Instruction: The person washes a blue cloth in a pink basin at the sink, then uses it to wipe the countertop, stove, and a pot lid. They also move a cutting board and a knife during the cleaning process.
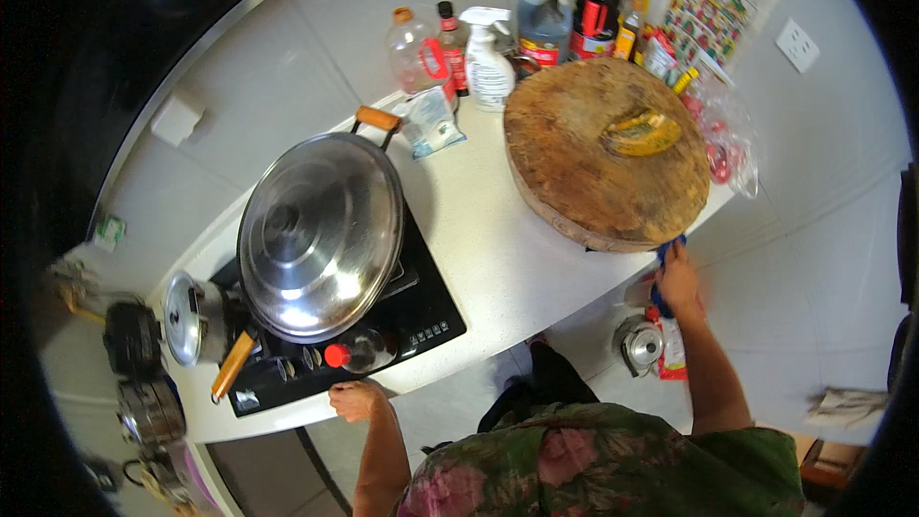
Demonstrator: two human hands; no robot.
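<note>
My right hand [678, 283] grips a blue cloth [662, 301] just below the front right of a thick round wooden chopping block [574, 151]. A piece of orange-and-green squash [646, 135] lies on that block. My left hand [355, 401], fingers curled in and nothing seen in them, is at the counter's front edge by the cooktop. Close to it, a bottle with a red cap [362, 352] lies on the black cooktop [431, 301]. A large wok covered by a domed metal lid [319, 237] rests on the same cooktop, its wooden handle [235, 365] pointing toward the front left.
Along the wall stand a white spray bottle [490, 64], a large blue-tinted jug [543, 21] and several sauce bottles. A lidded metal pot [188, 319] is left of the wok. A kettle [641, 347] sits on the floor below the counter [495, 280].
</note>
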